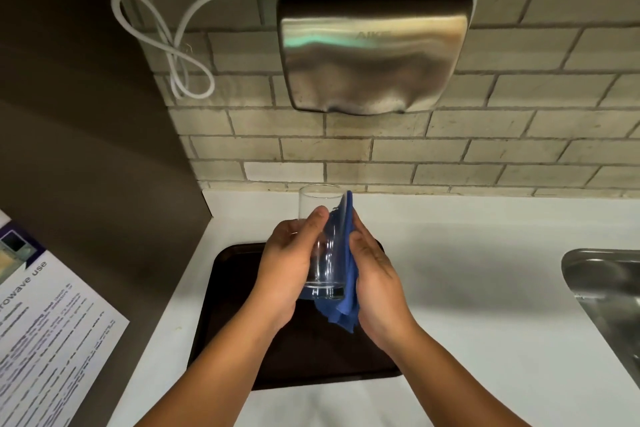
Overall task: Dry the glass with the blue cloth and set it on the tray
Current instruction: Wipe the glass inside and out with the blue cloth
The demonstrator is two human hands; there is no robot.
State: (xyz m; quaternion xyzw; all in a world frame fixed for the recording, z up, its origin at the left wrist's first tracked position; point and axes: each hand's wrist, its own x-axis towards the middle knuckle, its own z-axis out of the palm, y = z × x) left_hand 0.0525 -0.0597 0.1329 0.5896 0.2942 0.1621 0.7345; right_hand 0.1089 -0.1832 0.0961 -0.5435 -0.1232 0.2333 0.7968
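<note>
A clear drinking glass (320, 204) is held in the air above the dark brown tray (228, 305), tilted with its mouth pointing away from me. My left hand (287, 263) grips its left side, thumb on top. My right hand (375, 274) presses the blue cloth (343, 308) against the glass's right side. The cloth runs along the glass and hangs below its base. The tray lies flat on the white counter beneath both hands and holds nothing that I can see.
A steel sink (609, 291) is set into the white counter (467, 270) at the right. A metal hand dryer (374, 48) with a looped white cable (173, 55) hangs on the brick wall. A dark side panel with a printed notice (48, 333) stands at the left.
</note>
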